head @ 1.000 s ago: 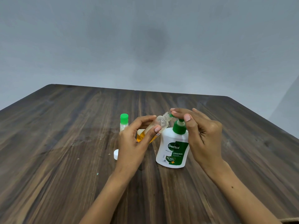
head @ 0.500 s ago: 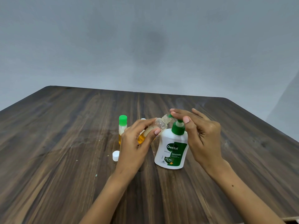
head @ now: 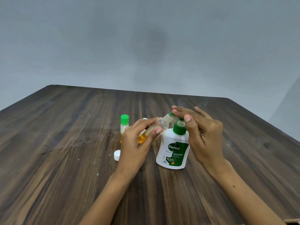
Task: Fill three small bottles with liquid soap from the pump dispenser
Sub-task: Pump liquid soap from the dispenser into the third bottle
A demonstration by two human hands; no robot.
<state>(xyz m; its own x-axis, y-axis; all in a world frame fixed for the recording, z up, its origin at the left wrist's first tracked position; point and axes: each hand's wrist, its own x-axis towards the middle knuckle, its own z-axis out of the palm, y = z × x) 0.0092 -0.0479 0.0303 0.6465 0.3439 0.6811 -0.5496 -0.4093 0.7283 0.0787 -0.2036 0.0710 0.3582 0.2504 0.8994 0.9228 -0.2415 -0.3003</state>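
Count: 1 white Dettol pump dispenser (head: 172, 150) w/ green pump head (head: 179, 125), upright on the dark wood table (head: 65, 159). Small bottles: 2 sure, poss. a 3rd. One is the open clear bottle (head: 159, 125), uncapped and tilted, mouth right at the pump spout, amber soap pooled in its lower end. One is the green-capped bottle (head: 124, 127), upright just left of the hands, soap in its bottom part. A bit of white (head: 145, 118) shows behind the left fingers; may be the 3rd bottle's cap, too hidden to tell. 1 loose white cap (head: 117, 155) lies on the table beside the left wrist.

Left hand (head: 136, 143): fingers & thumb curled round the open clear bottle, holding it off the table.

Right hand (head: 201, 132): fingers fairly straight, laid over the pump head, thumb near its stem; not gripping anything.
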